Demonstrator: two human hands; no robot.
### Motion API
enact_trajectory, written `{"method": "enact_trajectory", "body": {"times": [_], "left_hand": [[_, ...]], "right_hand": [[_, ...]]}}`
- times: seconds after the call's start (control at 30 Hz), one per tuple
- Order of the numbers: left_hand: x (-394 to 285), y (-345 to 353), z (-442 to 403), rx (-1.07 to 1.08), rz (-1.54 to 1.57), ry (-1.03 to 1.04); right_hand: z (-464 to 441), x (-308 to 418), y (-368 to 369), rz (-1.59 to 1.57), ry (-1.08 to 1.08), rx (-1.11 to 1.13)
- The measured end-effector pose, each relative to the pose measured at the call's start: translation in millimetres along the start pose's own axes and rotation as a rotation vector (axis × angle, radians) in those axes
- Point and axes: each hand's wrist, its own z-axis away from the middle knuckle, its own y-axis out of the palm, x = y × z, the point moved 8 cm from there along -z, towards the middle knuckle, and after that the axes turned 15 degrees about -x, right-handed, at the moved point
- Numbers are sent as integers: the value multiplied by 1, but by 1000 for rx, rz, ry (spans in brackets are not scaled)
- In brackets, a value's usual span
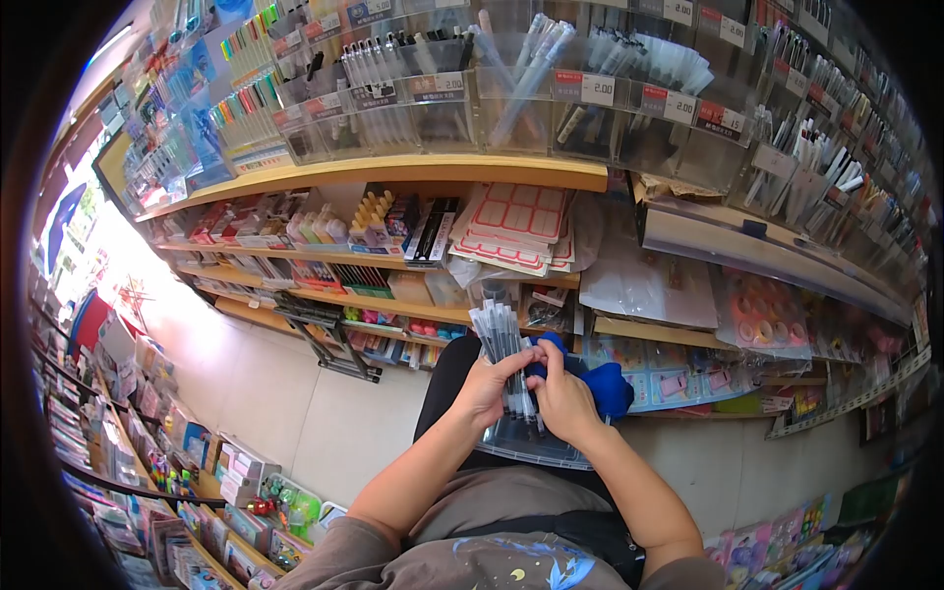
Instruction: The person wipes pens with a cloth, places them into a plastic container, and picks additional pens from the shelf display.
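Observation:
A bundle of slim, clear-wrapped pens or refills (498,332) stands upright in my left hand (482,391), whose fingers and thumb are wrapped round it. My right hand (567,398) is closed beside the bundle, its thumb and forefinger close to my left thumb. A bright blue cloth (608,389) shows on both sides of my right hand and seems bunched in it; the fingers beneath are hidden. Below both hands a clear plastic box (536,447) rests on my lap.
Ahead, clear pen holders (423,123) with price tags line a wooden shelf edge (393,175). Red-bordered label sheets (516,221) lie on the shelf below. A black folding stand (329,339) is on the floor to the left. Packed merchandise racks (147,472) stand at lower left.

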Motion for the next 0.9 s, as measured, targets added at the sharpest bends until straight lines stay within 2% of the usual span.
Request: {"method": "enact_trajectory", "body": {"times": [0.17, 0.33, 0.47, 0.6, 0.63, 0.8, 0.9], "left_hand": [[-7, -5, -8, -42, 60, 21], [-25, 5, -6, -53, 49, 80], [-27, 13, -6, -79, 56, 111], [-41, 18, -7, -91, 77, 222], [-52, 18, -7, -79, 80, 277], [-75, -8, -15, -166, 119, 373], [-68, -27, -27, -218, 185, 323]], "right_hand": [[-16, -14, 13, -143, 69, 21], [-33, -13, 12, -459, 23, -14], [-38, -19, 7, -462, 34, -5], [-49, -6, 8, -694, 48, -44], [-56, -3, 14, -770, -21, -98], [-73, 14, 28, -654, -102, -45], [-54, -16, 30, -335, 65, 72]]}}
